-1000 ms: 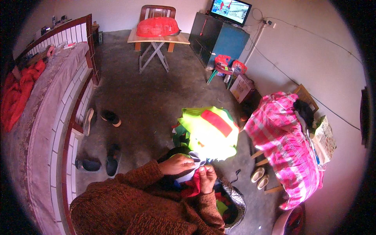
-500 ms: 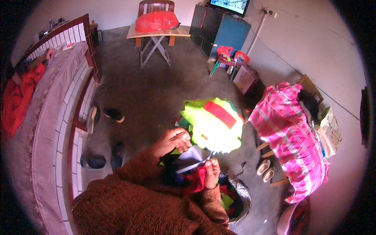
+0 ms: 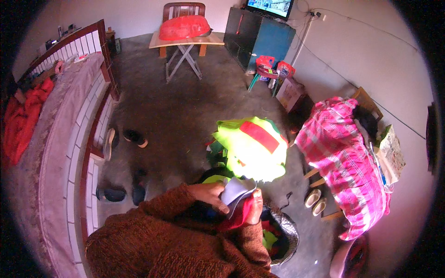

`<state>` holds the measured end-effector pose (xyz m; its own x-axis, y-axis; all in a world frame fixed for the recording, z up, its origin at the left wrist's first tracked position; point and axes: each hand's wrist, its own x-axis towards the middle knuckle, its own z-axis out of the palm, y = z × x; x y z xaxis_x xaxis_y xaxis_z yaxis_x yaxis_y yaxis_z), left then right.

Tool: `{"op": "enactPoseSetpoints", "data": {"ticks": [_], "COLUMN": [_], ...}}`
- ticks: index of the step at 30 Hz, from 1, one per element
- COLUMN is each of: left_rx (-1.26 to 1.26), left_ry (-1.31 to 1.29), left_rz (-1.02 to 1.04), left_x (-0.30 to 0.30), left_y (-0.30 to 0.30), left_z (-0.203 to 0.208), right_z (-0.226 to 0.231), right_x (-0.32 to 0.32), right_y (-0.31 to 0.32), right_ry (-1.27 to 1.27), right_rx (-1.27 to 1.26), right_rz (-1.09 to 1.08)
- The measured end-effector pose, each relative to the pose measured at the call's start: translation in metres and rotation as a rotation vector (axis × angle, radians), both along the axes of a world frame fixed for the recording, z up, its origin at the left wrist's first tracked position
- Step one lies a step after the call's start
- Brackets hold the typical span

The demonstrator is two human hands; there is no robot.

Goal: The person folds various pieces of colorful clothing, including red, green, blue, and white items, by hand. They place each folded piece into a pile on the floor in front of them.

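Note:
Over my lap, my left hand pinches the side of a pale grey piece of cloth that curls upward. Opposite it, my right hand grips the edge where the grey meets a red cloth; whether the two are joined I cannot tell. Just beyond my hands lies a heap of fluorescent yellow fabric with a red stripe, brightly lit. Beside my right forearm stands an open sack with red, green and dark cloth scraps inside. My lap is partly hidden by my brown sleeves.
A bed runs along the left, with dark shoes on the floor by it. To the right, a pink plaid cloth covers something above pale slippers. Farther off stand a folding table with a red basin and a cabinet.
My left hand has come down and right onto the grey cloth, which now curls up instead of lying stretched. My right hand has shifted slightly right, still gripping the cloth.

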<state>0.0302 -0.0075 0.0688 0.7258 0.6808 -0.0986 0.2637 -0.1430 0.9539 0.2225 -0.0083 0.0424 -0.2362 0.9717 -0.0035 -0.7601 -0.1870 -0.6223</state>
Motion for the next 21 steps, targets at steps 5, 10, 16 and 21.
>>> {"op": "enactPoseSetpoints", "data": {"ticks": [5, 10, 16, 21], "left_rx": [0.242, -0.059, -0.202, -0.034], "left_ry": [-0.121, -0.296, -0.615, -0.572], "left_rz": [0.287, 0.447, 0.884, 0.881], "left_x": [0.005, -0.009, -0.019, -0.039], "left_y": [0.002, 0.005, 0.001, 0.036], "left_z": [-0.008, 0.009, 0.069, 0.069], "right_z": [-0.001, -0.003, -0.041, -0.041], "right_x": [0.003, 0.005, 0.001, -0.021], "right_y": [0.003, 0.006, 0.008, -0.001], "right_ry": [-0.052, -0.249, -0.142, -0.046], "right_rx": [0.036, 0.115, 0.058, -0.013], "right_rz": [-0.112, -0.162, 0.21, 0.352]}}
